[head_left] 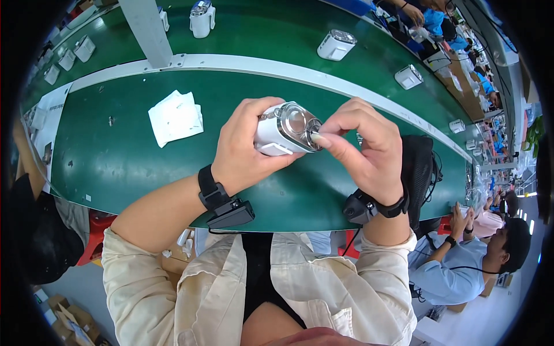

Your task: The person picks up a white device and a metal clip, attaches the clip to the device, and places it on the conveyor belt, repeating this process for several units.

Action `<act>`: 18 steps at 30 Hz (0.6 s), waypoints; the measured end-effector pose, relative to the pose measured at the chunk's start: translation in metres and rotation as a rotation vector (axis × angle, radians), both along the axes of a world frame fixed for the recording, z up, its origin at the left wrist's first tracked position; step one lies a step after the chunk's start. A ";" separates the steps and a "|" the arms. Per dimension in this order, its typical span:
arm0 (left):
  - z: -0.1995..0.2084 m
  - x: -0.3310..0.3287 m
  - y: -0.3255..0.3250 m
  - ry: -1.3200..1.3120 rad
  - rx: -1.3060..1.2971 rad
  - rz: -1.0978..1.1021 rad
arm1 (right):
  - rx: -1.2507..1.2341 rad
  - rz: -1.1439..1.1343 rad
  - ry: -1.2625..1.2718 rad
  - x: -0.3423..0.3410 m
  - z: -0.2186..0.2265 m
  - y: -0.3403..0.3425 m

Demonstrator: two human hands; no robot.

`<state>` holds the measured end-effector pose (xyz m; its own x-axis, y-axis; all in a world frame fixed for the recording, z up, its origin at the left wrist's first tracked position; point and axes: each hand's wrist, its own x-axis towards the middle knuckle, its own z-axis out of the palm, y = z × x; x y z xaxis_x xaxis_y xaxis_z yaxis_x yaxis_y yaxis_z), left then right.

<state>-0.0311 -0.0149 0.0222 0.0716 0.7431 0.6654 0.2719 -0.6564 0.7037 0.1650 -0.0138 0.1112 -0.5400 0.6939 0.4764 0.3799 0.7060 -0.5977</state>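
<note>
My left hand point(241, 147) is wrapped round a small white device point(271, 136) with a shiny, see-through rounded top and a raised tab on its side. The device is tilted, its top toward the right, above the green bench. At the right end of that top, my right hand point(369, 147) has its thumb and forefinger pinched together against a small dark round part. Whatever may be between those fingertips is too small and covered to make out. A black strap with a small device sits on each of my wrists.
White folded paper point(175, 118) lies on the green bench point(115, 167), left of my hands. Beyond a white rail point(242, 62), similar white devices point(337, 45) stand on a green surface. A black bag point(418, 173) lies by my right wrist. Co-workers sit on both sides.
</note>
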 end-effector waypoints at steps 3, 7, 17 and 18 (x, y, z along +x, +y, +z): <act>-0.003 0.004 0.004 0.016 0.006 0.032 | -0.314 -0.212 0.167 -0.003 -0.004 -0.004; -0.005 0.003 0.007 0.065 0.056 0.112 | -0.739 -0.126 0.529 -0.004 -0.017 -0.003; -0.009 0.005 0.012 0.093 0.149 0.247 | -0.137 -0.316 0.491 -0.026 -0.052 -0.004; -0.010 0.006 0.012 0.093 0.153 0.257 | -0.054 -0.318 0.483 -0.026 -0.053 -0.001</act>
